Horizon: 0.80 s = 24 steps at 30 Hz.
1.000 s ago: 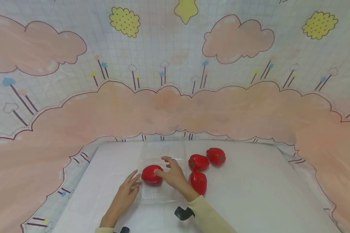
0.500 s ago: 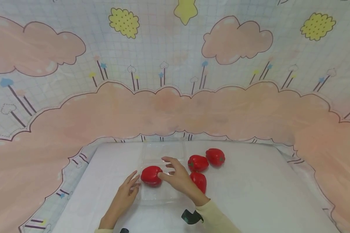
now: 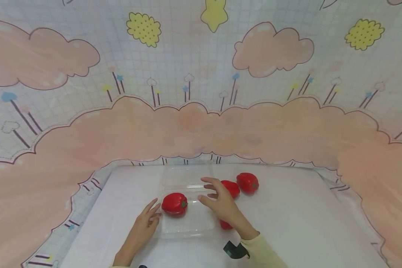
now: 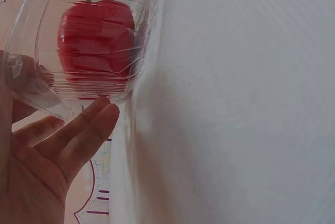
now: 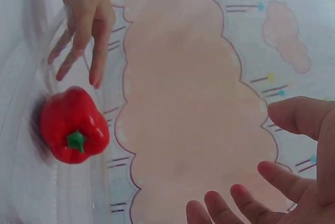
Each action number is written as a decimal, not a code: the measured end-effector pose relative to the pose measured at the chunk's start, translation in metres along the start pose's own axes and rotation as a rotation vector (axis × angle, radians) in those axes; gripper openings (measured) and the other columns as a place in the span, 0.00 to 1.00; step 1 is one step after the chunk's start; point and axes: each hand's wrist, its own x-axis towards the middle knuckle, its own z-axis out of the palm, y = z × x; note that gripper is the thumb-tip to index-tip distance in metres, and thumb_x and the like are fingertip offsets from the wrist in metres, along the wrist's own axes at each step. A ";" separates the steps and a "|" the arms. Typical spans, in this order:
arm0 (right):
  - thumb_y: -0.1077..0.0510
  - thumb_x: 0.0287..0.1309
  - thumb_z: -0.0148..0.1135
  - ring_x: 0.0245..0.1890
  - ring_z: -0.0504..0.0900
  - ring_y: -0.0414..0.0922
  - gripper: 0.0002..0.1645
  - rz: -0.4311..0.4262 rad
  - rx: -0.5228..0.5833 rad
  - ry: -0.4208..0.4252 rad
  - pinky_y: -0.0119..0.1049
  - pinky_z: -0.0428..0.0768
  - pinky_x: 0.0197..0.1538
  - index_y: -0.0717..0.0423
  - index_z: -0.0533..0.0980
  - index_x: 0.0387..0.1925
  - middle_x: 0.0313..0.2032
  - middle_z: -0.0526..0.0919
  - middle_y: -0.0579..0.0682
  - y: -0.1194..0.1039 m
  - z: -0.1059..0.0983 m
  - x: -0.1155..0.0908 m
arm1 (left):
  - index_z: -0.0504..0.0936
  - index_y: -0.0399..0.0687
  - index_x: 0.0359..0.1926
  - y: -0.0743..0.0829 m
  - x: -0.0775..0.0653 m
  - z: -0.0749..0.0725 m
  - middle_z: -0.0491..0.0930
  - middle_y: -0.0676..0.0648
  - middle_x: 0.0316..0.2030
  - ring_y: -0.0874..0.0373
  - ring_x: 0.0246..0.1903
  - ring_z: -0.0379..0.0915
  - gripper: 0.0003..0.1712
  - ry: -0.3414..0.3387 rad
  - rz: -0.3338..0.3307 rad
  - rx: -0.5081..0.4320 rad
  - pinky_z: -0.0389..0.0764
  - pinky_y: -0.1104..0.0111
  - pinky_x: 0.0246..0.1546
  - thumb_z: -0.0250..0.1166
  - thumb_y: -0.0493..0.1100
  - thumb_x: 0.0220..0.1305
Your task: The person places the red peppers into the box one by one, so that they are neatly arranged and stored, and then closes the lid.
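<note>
A red bell pepper (image 3: 174, 204) with a green stem lies in the left half of a clear plastic clamshell box (image 3: 199, 221), whose lid (image 3: 187, 175) is folded back. My left hand (image 3: 143, 227) stays at the box's left side, fingers relaxed; in the left wrist view its fingertips (image 4: 107, 111) are right at the clear wall, with the pepper visible through it. Nothing is in my right hand (image 3: 222, 204), which hovers over the box's right edge with its fingers spread. In the right wrist view, a gap separates that hand from the pepper (image 5: 76, 124).
To the right of the box lie three more red peppers: one at the back (image 3: 248, 182), another (image 3: 233, 188) partly behind my right hand, and a third (image 3: 226, 224) mostly hidden under my right wrist. A white cloth covers the table (image 3: 298, 216); a patterned curtain (image 3: 201, 130) hangs behind.
My right hand has let go of the pepper in the box and drawn away to the right, now covering parts of two loose peppers. My left hand has kept its place.
</note>
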 end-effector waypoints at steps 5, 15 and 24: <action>0.53 0.57 0.68 0.61 0.76 0.53 0.34 -0.001 -0.026 0.046 0.54 0.80 0.62 0.41 0.68 0.65 0.63 0.73 0.50 0.007 -0.010 -0.009 | 0.69 0.40 0.68 0.000 0.000 0.002 0.62 0.44 0.73 0.47 0.54 0.81 0.28 -0.004 -0.004 -0.001 0.86 0.64 0.49 0.58 0.35 0.67; 0.59 0.53 0.71 0.58 0.77 0.54 0.36 -0.037 -0.075 0.132 0.48 0.85 0.54 0.46 0.69 0.64 0.57 0.77 0.51 0.016 -0.029 -0.013 | 0.70 0.39 0.68 -0.001 -0.004 0.001 0.62 0.44 0.73 0.48 0.53 0.81 0.28 0.016 0.015 -0.012 0.86 0.66 0.48 0.59 0.34 0.67; 0.59 0.53 0.71 0.60 0.75 0.60 0.38 0.036 -0.077 0.163 0.45 0.87 0.51 0.45 0.67 0.65 0.61 0.75 0.57 0.027 -0.056 -0.010 | 0.70 0.39 0.68 0.000 -0.002 -0.001 0.61 0.44 0.73 0.48 0.53 0.81 0.28 0.015 0.013 0.009 0.86 0.65 0.49 0.58 0.35 0.67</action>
